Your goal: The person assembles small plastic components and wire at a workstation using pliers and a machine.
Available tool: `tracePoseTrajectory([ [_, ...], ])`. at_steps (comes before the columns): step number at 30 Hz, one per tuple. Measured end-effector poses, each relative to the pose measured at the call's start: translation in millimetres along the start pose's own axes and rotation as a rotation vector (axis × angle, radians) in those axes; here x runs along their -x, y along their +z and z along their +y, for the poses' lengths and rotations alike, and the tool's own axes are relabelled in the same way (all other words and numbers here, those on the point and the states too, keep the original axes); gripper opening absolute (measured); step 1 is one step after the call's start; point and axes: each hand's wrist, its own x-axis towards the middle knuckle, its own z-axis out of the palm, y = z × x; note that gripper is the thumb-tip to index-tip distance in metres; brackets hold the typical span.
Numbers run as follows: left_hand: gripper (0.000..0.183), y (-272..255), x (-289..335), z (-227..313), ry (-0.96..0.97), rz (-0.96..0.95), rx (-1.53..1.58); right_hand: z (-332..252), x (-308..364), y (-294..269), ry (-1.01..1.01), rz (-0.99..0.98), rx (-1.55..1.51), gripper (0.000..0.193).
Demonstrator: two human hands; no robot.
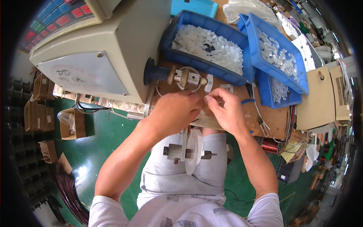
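My left hand point(177, 108) is closed, its fingers bent in just below the metal spindle point(189, 78) of a beige machine. Close beside it, my right hand point(228, 110) has thumb and forefinger pinched together. The two sets of fingertips nearly meet. Whatever lies between them is too small to make out. A small white plastic piece point(209, 83) sits at the spindle's tip, right above my fingers. Below my hands, a white disc point(194, 152) on a metal bracket with a shaft stands over my lap.
At the left rises the beige machine housing point(90, 56) with coloured keys. Blue bins point(211, 70) of small white plastic pieces stand at the back, more stacked at the right point(272, 62). Pliers point(262, 126) lie on the wooden bench point(242, 113). A copper wire spool point(269, 146) is at the right.
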Motion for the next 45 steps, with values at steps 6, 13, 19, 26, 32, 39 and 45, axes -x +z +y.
tracePoseTrajectory([
  [6,0.022,-40.5,-3.2,16.1,0.284,0.623,-0.229,-1.7,3.7,0.3,0.028,0.017,0.043,0.017],
  [13,0.024,-42.5,-46.5,9.9,-0.072,0.303,-0.450,2.3,0.3,-2.3,-0.102,0.095,0.065,0.015],
  [19,0.040,-51.1,-67.3,9.8,-0.338,0.154,-0.373,11.0,-6.5,-14.6,-0.106,0.067,0.051,0.013],
  [26,0.041,-54.1,-69.7,18.7,-0.410,0.138,-0.353,-3.6,-11.4,-32.0,0.030,0.032,-0.315,0.025],
  [32,0.040,-54.9,-69.4,18.9,-0.444,0.128,-0.339,-22.5,-17.2,-22.0,-0.028,-0.028,-0.098,0.020],
  [39,0.041,-58.0,-70.1,20.9,-0.485,0.104,-0.326,-19.7,-14.2,-22.0,-0.013,-0.040,-0.182,0.008],
  [45,0.042,-57.4,-72.5,17.9,-0.464,0.115,-0.322,-5.2,-19.5,-24.2,-0.072,-0.022,0.011,0.007],
])
